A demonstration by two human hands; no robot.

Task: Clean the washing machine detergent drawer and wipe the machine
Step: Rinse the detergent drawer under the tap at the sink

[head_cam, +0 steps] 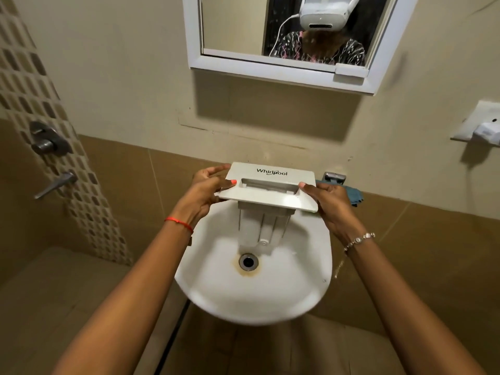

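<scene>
While the smooth white plastic detergent drawer (pixel 266 188), with its flat rectangular faceplate and ribbed body, hung over the glossy ceramic basin (pixel 284 293), the left hand (pixel 208 189) and right hand (pixel 328 198) gripped opposite faceplate ends.

Tap (pixel 335 176) mostly hidden behind drawer (pixel 270 197) — mirror (pixel 232 23) cropped at top.

Holding white plastic Whirlpool detergent drawer (pixel 270 198) by its ends in left grip (pixel 205 189) and right grip (pixel 331 200), over round white ceramic sink (pixel 270 312).
</scene>
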